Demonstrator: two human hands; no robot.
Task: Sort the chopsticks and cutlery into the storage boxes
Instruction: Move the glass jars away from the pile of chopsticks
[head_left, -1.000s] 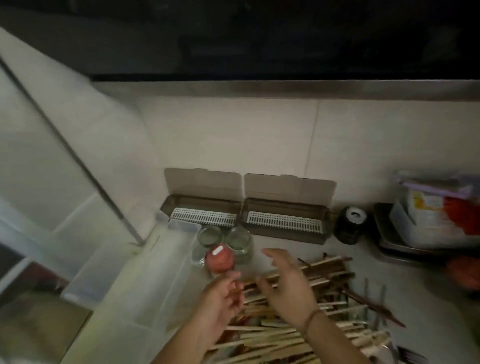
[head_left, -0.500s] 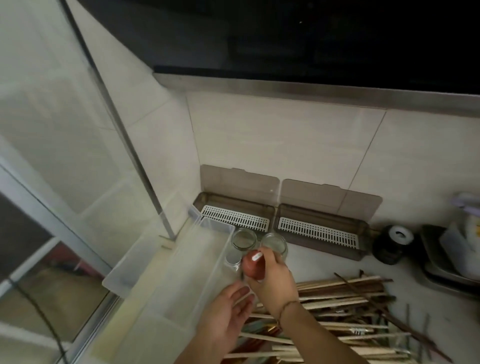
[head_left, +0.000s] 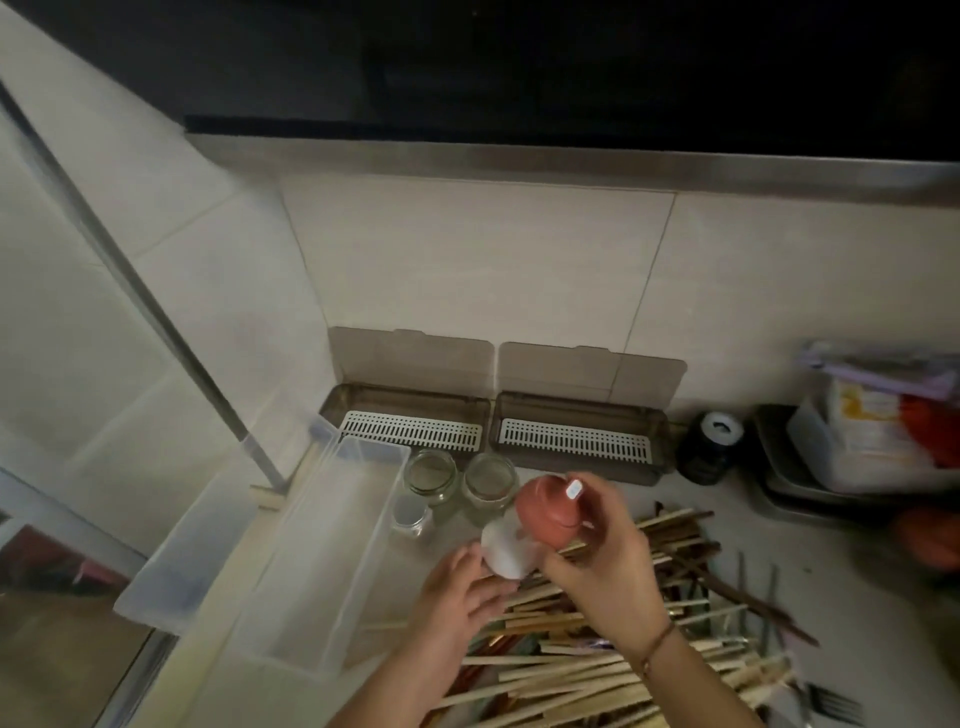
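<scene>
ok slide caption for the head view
Both hands lift a red-capped bottle above the chopstick pile, storage boxes open.

Red-brown cap (head_left: 550, 512) with a small white label on a milky white bottle (head_left: 501, 551). Pale tan chopsticks (head_left: 597, 670) in the pile, a few dark brown. Smoky brown storage boxes (head_left: 576, 415) with white slotted grilles. Cream wall tiles (head_left: 467, 260), and a black jar (head_left: 709, 449) with a white top.
</scene>
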